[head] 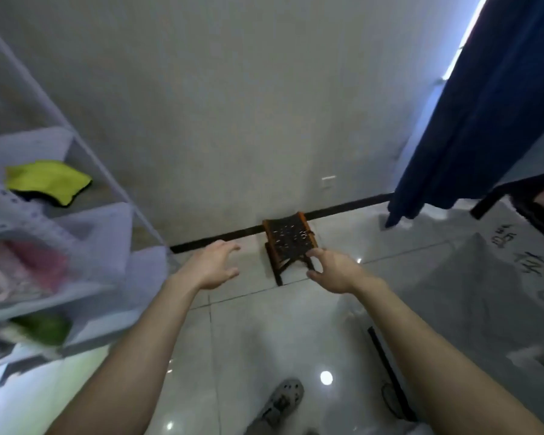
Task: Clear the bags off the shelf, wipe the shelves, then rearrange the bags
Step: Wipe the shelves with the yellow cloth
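**Two empty hands reach out over glossy tile**

The shelf [107, 211] at the left is white, built of thin flat boards and a slanted post. A soft, crumpled yellow-green cloth [47, 180] with a dark edge lies on one upper board. The floor [264, 340] is pale polished tile that mirrors spots of light. A small wooden stool [288, 243] with a dark woven seat stands against the black skirting. A blue curtain [484, 105] hangs in heavy folds at the right.

The bags sit in the shelf's lower compartments: a pink and pale mass [29, 265], and a green one [44, 328] below it. Both are smeared by motion and cut off by the frame's edge, so their shapes cannot be made out.

The left hand [212, 265] is stretched forward, fingers spread and loosely curved, grasping nothing. The right hand [333, 271] is the same. It overlaps the stool's near corner; whether it touches cannot be told.
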`<action>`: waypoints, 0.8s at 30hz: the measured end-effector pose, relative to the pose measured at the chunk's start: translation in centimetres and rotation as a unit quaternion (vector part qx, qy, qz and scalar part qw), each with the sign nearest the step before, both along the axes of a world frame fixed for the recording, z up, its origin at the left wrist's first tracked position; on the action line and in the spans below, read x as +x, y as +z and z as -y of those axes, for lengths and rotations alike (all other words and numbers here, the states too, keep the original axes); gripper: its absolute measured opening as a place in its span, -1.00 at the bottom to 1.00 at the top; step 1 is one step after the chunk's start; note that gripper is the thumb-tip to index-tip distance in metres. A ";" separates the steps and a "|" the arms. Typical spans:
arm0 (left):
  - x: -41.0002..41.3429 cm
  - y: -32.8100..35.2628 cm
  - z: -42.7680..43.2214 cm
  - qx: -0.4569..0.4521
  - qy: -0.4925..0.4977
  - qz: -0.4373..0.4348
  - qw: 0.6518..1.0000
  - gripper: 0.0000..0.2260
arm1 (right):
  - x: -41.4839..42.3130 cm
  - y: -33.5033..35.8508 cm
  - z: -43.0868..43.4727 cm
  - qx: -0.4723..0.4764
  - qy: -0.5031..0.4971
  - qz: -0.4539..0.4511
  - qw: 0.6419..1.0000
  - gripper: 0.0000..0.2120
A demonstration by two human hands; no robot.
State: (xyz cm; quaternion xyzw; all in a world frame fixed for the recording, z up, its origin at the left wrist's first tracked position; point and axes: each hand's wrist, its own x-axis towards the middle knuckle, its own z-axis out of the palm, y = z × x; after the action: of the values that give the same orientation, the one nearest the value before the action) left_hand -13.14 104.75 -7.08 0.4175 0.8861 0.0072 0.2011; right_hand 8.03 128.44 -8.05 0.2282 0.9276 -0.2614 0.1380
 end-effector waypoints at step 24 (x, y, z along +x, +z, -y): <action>-9.1 2.3 25.2 0.100 0.324 -0.037 0.940 -0.43 | -31.3 2.7 20.2 0.036 0.359 -0.066 0.930 -0.42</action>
State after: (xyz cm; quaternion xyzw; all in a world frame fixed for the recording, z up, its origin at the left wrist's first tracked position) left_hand -22.20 79.50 -4.76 0.1259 0.9749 0.1453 0.1123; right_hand -23.29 108.21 -5.35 -0.1330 0.9635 -0.1754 0.1525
